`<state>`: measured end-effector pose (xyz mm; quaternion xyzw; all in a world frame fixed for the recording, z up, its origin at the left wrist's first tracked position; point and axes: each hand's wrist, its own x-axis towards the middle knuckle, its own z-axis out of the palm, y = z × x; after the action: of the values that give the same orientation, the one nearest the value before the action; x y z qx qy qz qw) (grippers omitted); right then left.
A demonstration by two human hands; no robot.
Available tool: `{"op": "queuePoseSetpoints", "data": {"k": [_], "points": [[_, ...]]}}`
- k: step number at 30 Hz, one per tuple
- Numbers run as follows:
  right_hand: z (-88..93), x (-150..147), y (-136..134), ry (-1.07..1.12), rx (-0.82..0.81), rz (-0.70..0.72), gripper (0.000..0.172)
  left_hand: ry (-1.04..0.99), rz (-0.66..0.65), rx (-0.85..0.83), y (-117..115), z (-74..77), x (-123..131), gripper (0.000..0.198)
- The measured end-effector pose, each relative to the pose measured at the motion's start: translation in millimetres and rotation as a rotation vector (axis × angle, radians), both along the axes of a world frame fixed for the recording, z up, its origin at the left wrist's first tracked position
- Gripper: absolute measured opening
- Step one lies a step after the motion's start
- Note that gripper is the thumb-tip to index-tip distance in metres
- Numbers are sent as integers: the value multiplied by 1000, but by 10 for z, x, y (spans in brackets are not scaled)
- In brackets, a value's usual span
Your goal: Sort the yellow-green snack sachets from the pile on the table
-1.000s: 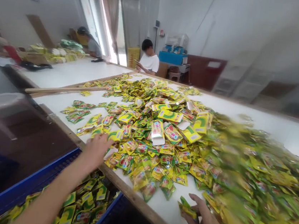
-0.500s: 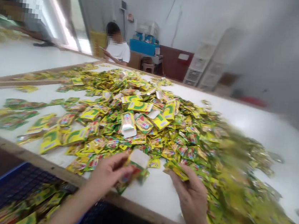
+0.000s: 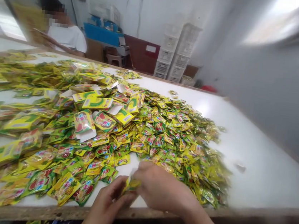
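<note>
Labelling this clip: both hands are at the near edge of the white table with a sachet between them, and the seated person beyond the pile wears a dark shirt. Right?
One error: the seated person's shirt is white, not dark, as the head view shows. The rest stands: the left hand and right hand are at the near edge of the white table, with a sachet between them.
</note>
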<state>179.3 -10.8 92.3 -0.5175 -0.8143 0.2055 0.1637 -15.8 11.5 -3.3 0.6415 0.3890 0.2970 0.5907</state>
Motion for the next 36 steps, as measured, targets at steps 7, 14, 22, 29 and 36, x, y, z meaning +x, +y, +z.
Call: {"op": "queuePoseSetpoints", "data": {"k": [7, 14, 22, 29, 36], "points": [[-314, -189, 46, 158, 153, -144, 9, -82, 22, -179, 42, -169, -93, 26], [-445, -377, -101, 95, 283, -299, 10, -80, 113, -153, 75, -229, -133, 41], [-641, -295, -174, 509, 272, -348, 15, -54, 147, -190, 26, -204, -151, 39], [-913, -350, -308, 1189, -331, -434, 19, -310, 58, -561, 35, 108, -183, 17], [-877, -364, -257, 1273, -429, -347, 15, -430, -11, -640, 19, 229, -171, 35]]}}
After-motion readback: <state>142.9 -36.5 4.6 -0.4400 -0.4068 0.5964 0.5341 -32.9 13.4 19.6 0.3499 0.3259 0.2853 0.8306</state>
